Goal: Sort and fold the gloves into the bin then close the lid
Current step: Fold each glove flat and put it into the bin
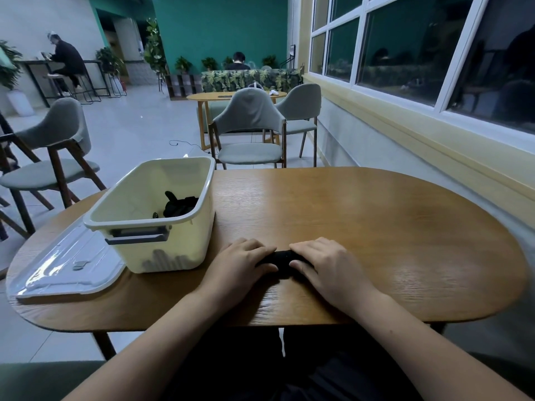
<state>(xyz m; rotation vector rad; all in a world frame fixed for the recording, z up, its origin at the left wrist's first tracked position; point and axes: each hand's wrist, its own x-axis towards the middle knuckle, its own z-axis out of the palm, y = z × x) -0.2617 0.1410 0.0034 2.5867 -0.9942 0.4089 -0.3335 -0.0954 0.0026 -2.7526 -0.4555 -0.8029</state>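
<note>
Black glove point(282, 263) lies rolled between left hand point(240, 264) and right hand point(327, 264), each curled round one end, likely to keep the fold tight for the bin point(150, 224) just beyond the left hand.

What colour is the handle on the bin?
The handle is grey, set on the cream bin; the head view shows it best.

In my grip, rolled glove point(282, 261): blk. The bin point(162, 250): cream, handle point(136, 237) grey; gloves point(179, 206) inside blk too. The lid point(66, 264): clear w/ whitish rim. The table point(376, 227): mid-brown, wood-grain. The chairs point(249, 111): grey-green, dk wood legs. Far wall point(220, 27) teal; sofa point(240, 79) dk green, leaf print.
</note>
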